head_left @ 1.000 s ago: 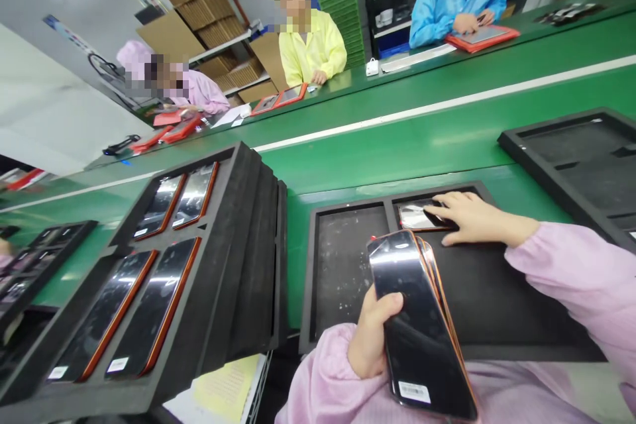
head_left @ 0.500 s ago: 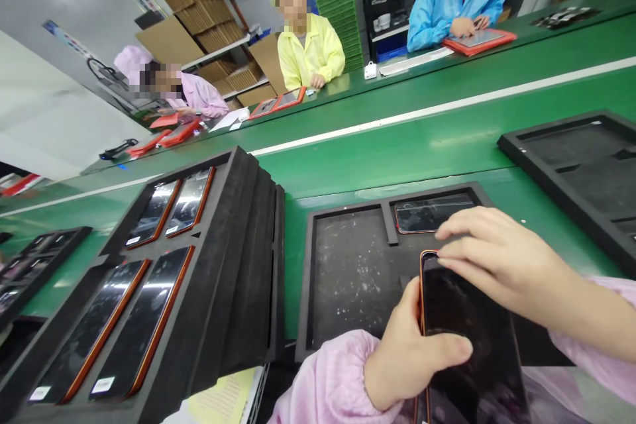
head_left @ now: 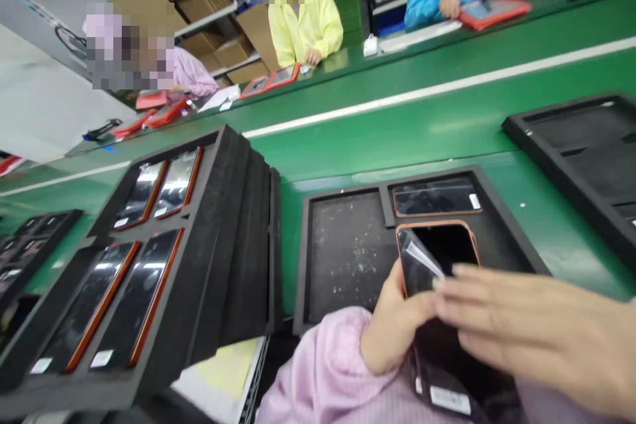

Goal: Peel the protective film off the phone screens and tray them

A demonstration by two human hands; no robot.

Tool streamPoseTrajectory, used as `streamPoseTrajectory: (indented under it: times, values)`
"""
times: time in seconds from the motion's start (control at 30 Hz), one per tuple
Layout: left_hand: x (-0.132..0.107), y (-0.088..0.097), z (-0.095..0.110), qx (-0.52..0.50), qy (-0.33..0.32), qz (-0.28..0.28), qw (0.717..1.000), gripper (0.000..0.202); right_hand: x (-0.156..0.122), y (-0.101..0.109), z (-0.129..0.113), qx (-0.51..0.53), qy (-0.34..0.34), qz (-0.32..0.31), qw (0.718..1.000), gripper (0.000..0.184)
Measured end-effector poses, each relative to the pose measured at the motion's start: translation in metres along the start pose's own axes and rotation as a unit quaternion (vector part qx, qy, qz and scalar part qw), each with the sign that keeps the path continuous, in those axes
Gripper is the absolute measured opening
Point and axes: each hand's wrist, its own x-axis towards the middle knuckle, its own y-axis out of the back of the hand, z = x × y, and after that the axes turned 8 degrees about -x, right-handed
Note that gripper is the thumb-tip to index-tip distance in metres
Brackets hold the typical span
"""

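Observation:
My left hand (head_left: 392, 328) is wrapped round a smartphone (head_left: 440, 351) with an orange rim, held screen up over the tray's near edge. A second rim shows at its upper right, perhaps another phone beneath. Clear protective film (head_left: 416, 253) is lifted and folded back at the phone's top left corner. The fingertips of my right hand (head_left: 527, 318) pinch the film's edge, and this hand covers the right of the screen. A white label (head_left: 450, 400) is at the phone's lower end. Behind it, another phone (head_left: 432, 199) lies in the black foam tray (head_left: 342, 265).
At left stands a stack of black foam trays (head_left: 238, 252), several orange-rimmed phones (head_left: 142, 298) in the top one. Another tray (head_left: 586, 146) lies at right on the green bench (head_left: 387, 146). Three people work across it with red-edged items (head_left: 494, 12).
My right hand has pulled the film back from the phone's top left corner. The phone is more upright in view and its label now shows. The view has tilted down slightly.

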Motion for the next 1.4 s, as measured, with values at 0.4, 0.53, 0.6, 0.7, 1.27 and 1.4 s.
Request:
streamPoseTrajectory:
  times: [0.4, 0.53, 0.6, 0.7, 1.27, 1.4]
  values:
    - [0.011, -0.001, -0.004, -0.058, -0.010, 0.038, 0.998, 0.054, -0.007, -0.014, 0.045, 0.129, -0.023, -0.008, 0.991, 0.055]
    - [0.010, -0.001, -0.004, -0.063, 0.012, 0.034, 0.997, 0.052, 0.005, -0.014, 0.043, 0.052, -0.034, -0.015, 0.998, 0.034]
    - [0.009, -0.002, -0.003, -0.061, 0.013, 0.020, 0.998, 0.050, 0.008, -0.018, 0.043, 0.006, -0.043, -0.010, 0.999, 0.026]
    - [0.008, -0.004, -0.002, -0.054, 0.008, 0.005, 0.998, 0.045, 0.012, -0.027, 0.042, -0.033, -0.098, 0.022, 0.994, 0.036]
    - [0.011, 0.016, -0.014, -0.137, -0.085, 0.093, 0.982, 0.066, 0.012, -0.046, 0.018, 0.413, -0.578, -0.034, 0.703, 0.054]
    - [0.005, 0.027, -0.008, -0.136, -0.058, 0.170, 0.974, 0.048, -0.013, -0.046, 0.055, 0.230, -0.576, 0.039, 0.783, 0.052]
